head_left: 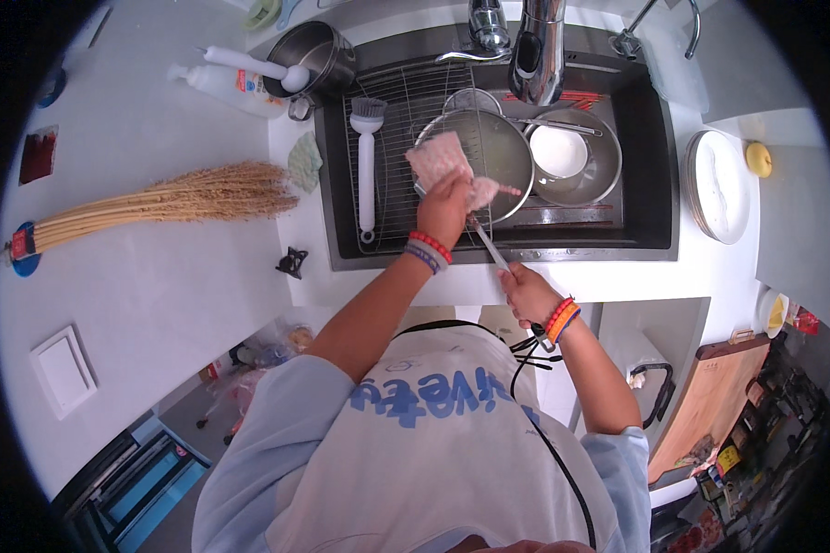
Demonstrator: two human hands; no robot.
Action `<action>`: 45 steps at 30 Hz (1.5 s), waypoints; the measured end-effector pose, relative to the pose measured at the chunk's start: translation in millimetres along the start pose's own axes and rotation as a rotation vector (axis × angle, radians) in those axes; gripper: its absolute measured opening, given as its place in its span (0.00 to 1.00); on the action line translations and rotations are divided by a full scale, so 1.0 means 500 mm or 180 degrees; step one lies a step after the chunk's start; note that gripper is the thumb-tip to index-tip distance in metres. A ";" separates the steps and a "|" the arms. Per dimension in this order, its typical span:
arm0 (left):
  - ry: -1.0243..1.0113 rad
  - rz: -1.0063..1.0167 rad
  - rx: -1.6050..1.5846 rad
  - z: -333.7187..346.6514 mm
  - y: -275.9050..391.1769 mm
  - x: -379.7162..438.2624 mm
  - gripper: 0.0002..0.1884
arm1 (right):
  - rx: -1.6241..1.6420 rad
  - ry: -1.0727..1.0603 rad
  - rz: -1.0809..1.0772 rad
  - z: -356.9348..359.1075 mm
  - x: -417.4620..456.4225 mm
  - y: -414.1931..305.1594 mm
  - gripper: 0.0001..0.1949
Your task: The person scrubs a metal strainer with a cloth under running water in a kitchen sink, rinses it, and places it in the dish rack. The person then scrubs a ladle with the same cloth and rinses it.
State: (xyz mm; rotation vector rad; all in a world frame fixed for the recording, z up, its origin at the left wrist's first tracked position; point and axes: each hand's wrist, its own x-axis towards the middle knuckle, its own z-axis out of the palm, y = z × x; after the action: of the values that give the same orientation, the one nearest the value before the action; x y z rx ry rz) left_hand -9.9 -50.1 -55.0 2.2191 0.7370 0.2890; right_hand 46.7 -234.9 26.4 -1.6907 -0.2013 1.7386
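Note:
My left hand (445, 206) grips a pink and white dishcloth (437, 160) over the left part of a round metal pan (508, 155) in the dark double-width sink (643, 238). Lower right of it, my right hand (529, 294) is closed around the handle of a long metal utensil (490, 243). The utensil's far end is hidden under the cloth and my left hand. A wire rack (401, 90) lies across the sink's left side, bearing a white-handled scrub brush (366, 166). Right of the pan, a white bowl (558, 151) sits inside a metal basin (605, 173).
A chrome faucet (536, 62) overhangs the sink's back. Stacked white plates (723, 186) stand at the right. Left are a steel pot (332, 62), a plastic bottle (214, 86), a green cloth (305, 162) and a hanging straw broom (159, 200). A wooden cutting board (712, 401) leans lower right.

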 end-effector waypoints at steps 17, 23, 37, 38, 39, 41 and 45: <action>0.0137 0.0766 0.0474 0.002 -0.013 0.013 0.11 | -0.0077 0.0016 0.0016 -0.004 -0.005 -0.003 0.18; -0.0153 0.0461 0.0475 -0.026 0.009 0.023 0.11 | -0.0249 0.0117 -0.0114 -0.003 -0.001 -0.003 0.16; -0.0703 0.0796 0.0464 -0.071 -0.007 -0.020 0.10 | -0.0321 0.0074 -0.0101 -0.004 0.006 0.006 0.17; -0.0586 0.0820 0.0594 -0.065 -0.009 -0.007 0.10 | -0.0386 0.0088 -0.0095 -0.004 0.002 -0.001 0.17; -0.0470 0.0847 0.0714 -0.058 -0.010 0.006 0.10 | -0.0452 0.0110 -0.0085 -0.005 -0.001 -0.006 0.17; -0.0232 0.0596 0.0811 -0.049 -0.012 0.031 0.11 | -0.0499 0.0149 -0.0124 -0.006 0.002 -0.001 0.17; -0.0019 0.0530 0.0976 -0.031 0.007 0.031 0.11 | -0.0537 0.0185 -0.0070 -0.009 0.001 0.000 0.17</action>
State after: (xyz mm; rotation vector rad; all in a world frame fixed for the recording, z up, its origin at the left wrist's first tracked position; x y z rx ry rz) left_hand -2.3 -33.4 -42.1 2.5772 0.6273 0.2650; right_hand 51.0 -236.2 25.3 -1.8497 -0.3472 1.6940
